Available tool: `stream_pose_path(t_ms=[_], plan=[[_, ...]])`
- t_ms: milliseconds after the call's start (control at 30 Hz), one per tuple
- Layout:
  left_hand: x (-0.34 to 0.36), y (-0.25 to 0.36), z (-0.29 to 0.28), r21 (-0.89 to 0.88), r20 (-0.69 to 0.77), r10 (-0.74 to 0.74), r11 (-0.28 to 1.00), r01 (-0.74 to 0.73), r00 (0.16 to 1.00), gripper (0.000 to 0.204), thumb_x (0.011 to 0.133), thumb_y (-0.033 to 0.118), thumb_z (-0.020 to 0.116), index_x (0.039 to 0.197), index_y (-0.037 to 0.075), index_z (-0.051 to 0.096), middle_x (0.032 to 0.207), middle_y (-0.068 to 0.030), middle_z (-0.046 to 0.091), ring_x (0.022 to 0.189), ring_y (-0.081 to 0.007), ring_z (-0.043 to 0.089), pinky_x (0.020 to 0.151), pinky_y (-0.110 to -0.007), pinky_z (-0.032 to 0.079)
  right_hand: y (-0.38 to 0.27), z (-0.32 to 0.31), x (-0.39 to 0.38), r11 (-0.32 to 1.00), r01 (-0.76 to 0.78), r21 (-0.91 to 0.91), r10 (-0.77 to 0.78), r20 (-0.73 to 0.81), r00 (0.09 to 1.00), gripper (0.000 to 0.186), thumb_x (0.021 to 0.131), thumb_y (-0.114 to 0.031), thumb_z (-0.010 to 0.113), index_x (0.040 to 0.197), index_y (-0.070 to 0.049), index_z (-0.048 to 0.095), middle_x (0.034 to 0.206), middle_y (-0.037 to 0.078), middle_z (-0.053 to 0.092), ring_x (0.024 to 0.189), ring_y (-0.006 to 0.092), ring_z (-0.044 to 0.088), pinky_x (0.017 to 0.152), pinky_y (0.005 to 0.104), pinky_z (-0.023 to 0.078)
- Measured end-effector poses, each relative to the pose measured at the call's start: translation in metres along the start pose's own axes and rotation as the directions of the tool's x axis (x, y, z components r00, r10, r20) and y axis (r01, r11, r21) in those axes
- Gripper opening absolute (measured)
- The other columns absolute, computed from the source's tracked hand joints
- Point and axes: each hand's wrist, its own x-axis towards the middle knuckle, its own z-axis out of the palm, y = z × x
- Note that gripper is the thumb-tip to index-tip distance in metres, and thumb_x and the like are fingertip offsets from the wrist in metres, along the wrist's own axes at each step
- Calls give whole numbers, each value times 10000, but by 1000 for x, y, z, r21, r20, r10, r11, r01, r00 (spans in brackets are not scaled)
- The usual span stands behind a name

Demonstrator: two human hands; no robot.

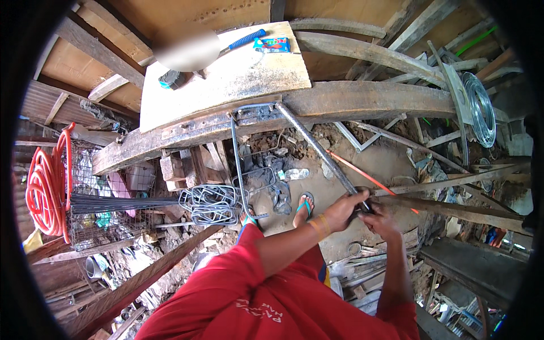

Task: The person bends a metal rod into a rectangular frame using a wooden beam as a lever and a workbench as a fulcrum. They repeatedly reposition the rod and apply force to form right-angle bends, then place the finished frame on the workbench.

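A long metal pipe slants from the wooden beam toward me. My left hand, with yellow bands at its wrist, is closed around the pipe's near end. Just to its right, my right hand is also closed on that end. At the pipe's far end, a bent steel rod runs along pegs on the beam and turns down toward my feet. Whether the rod sits inside the pipe I cannot tell. A bundle of bent steel frames lies left of the rod.
On the beam's far side, a plywood board carries a blue-handled tool, a blue packet and a tape measure. Red hose hangs at left; coiled wire hangs at right. Straight rods stick out leftward.
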Motion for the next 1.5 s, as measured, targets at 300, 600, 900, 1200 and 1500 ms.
stream_pose_path(t_ms=[300, 600, 900, 1200, 1500], plan=[[20, -14, 13, -421, -51, -55, 907, 29, 997, 364, 983, 318, 650, 735, 117, 476, 628, -49, 501, 618, -234, 563, 623, -382, 517, 37, -7, 15, 967, -255, 27, 229, 359, 905, 196, 791, -83, 736, 919, -51, 592, 682, 93, 622, 516, 217, 598, 444, 334, 460], [-118, 4, -57, -211, -11, -229, 952, 221, 973, 296, 961, 333, 702, 814, 160, 512, 643, 23, 452, 570, -139, 485, 530, -333, 430, -57, 193, -57, 829, -357, 431, 404, -20, 914, 176, 812, -148, 737, 883, -98, 584, 666, 20, 519, 537, 107, 483, 486, 306, 373], [-188, 40, -112, -56, 75, -265, 961, 270, 961, 136, 973, 188, 674, 1018, 121, 565, 793, 17, 528, 743, -129, 549, 718, -334, 494, -88, 292, -66, 554, -74, 830, 146, -10, 989, 92, 880, -60, 641, 866, -84, 553, 608, 6, 509, 480, 109, 458, 449, 293, 353], [-247, 105, -145, 326, -199, -220, 904, 276, 955, 561, 898, 162, 653, 1405, 44, 445, 1337, -128, 563, 1149, -279, 603, 1022, -460, 457, -67, 253, -59, 581, -291, 760, 155, 248, 956, 148, 953, -227, 672, 942, -91, 615, 703, 8, 567, 555, 124, 511, 529, 288, 422], [-220, 151, -150, 279, -431, 35, 955, 97, 901, 361, 1035, 344, 517, 1274, 81, 581, 1223, -111, 679, 1099, -272, 640, 1006, -464, 475, -69, 229, -64, 323, -366, 873, 52, 370, 928, 236, 1024, -308, 616, 849, -167, 544, 642, -64, 454, 498, 69, 390, 445, 262, 288]])
